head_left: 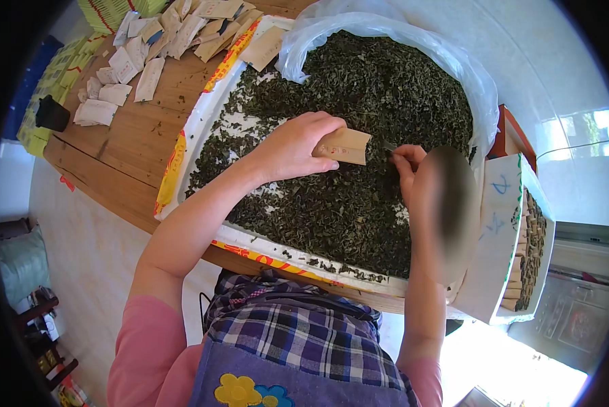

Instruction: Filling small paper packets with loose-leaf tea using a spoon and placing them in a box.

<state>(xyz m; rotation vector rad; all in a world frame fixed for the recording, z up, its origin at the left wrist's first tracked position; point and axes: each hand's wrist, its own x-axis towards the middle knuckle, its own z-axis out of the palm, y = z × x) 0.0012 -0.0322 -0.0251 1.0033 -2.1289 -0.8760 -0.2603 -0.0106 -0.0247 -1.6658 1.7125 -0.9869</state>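
My left hand (294,146) grips a small kraft paper pouch (345,147) above a bed of loose dark tea leaves (325,224), which fills a white-lined tray (199,231) with a yellow and red edge. Just right of the pouch, the fingertips of my right hand (407,166) are pinched on a small greyish object (388,146), too small to make out, over the leaves. A blurred oval hides part of my right forearm and the leaves behind it. A translucent plastic bag (478,81) curves round the back of the heap.
Scattered white and brown packets (154,76) lie on the wooden table (114,163), beside stacked pale green packs (67,71) and a black cup (52,114). At right stand a white box (502,203) packed with brown pouches (528,251) and a red box (511,136).
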